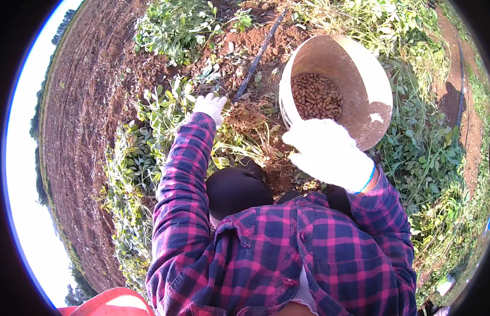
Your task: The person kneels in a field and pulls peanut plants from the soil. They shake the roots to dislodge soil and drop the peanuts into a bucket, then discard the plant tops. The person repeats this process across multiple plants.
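My left hand point(210, 107), in a white knit glove, reaches forward onto leafy peanut plants point(162, 102), beside a black drip hose point(257, 59); what its fingers touch is hidden. My right hand point(328, 152), in a white glove with a blue cuff edge, is near the lower rim of a large pale bucket point(381, 79); glare and the angle hide whether it holds anything. Unshelled peanuts point(317, 96) cover the bottom of the tilted bucket. Between my hands lie pulled peanut plants with brown roots point(249, 116) and pale stems.
More peanut plants point(419, 126) lie at the right, with another black hose point(461, 87) on bare soil beyond. A ploughed field point(79, 130) stretches along the left. A pinkish-red object point(118, 302) stands at the lower left. My knee point(237, 191) is close below the roots.
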A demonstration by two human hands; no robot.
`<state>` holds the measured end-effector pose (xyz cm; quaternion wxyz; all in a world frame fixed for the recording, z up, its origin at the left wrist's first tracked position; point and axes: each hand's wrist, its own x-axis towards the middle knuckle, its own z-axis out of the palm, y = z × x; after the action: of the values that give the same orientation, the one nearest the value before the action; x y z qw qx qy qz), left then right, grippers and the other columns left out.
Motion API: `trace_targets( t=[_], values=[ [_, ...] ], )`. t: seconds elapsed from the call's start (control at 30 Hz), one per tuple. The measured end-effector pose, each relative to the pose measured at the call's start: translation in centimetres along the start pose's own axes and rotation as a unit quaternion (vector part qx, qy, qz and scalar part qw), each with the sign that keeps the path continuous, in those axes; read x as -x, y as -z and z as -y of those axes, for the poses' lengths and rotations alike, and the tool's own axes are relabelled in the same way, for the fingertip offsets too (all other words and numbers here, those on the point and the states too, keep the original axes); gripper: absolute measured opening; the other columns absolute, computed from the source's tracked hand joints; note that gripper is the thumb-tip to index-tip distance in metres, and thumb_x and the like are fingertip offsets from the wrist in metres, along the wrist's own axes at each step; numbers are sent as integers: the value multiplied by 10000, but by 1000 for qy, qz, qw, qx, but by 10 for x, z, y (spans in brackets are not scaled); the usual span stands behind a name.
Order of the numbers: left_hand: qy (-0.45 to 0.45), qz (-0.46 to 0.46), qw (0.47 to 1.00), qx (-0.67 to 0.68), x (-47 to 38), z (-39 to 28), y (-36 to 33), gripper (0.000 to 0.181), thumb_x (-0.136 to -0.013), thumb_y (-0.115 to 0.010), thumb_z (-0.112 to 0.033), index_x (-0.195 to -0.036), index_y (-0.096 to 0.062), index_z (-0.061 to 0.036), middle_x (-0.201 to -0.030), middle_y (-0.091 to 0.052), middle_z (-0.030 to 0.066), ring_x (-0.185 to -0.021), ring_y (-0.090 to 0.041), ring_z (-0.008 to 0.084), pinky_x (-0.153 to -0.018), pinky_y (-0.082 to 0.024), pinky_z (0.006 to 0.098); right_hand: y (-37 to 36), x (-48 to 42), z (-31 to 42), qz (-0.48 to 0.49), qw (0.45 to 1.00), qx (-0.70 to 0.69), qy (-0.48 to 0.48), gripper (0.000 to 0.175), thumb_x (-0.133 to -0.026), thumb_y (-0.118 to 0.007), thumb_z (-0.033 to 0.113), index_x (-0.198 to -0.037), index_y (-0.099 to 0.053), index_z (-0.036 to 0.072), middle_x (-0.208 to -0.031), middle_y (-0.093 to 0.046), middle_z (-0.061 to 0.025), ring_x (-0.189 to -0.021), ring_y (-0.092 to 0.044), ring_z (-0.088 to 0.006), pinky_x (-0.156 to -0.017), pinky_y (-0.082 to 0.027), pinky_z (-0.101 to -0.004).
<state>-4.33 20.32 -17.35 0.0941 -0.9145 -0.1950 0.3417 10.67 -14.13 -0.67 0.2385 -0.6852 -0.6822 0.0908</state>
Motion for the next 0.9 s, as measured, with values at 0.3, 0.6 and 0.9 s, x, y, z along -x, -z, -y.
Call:
trace_targets(
  t=[0.3, 0.6, 0.9],
  values=[
    [-3, 21, 993, 113, 25, -14, -45, 552, -811, -811, -355, -1317, -645, -211, -1340, -620, 120, -1312, -552, 335, -1088, -459, 458, -3, -9, 3, 85, 996, 21, -12, 289, -888, -669, 234, -1143, -670, 100, -1083, -657, -75, -1005, -651, -281, -865, -503, -432],
    [46, -47, 956, 285, 60, -5, -42, 554, -872, -765, -391, -1334, -633, -116, -1158, -735, 179, -1088, -704, 358, -967, -544, 434, -18, -12, 7, 57, 998, 29, 15, 289, -863, -690, 255, -1114, -679, 111, -996, -663, -73, -935, -663, -286, -778, -515, -436],
    [264, -89, 935, 221, 174, 99, 12, 444, -917, -749, -407, -1209, -714, -75, -1073, -749, 175, -982, -726, 238, -896, -554, 375, -40, -32, 15, 88, 995, 18, 35, 320, -863, -685, 254, -1142, -683, 96, -1002, -658, -91, -961, -673, -317, -832, -544, -457]
  ],
)
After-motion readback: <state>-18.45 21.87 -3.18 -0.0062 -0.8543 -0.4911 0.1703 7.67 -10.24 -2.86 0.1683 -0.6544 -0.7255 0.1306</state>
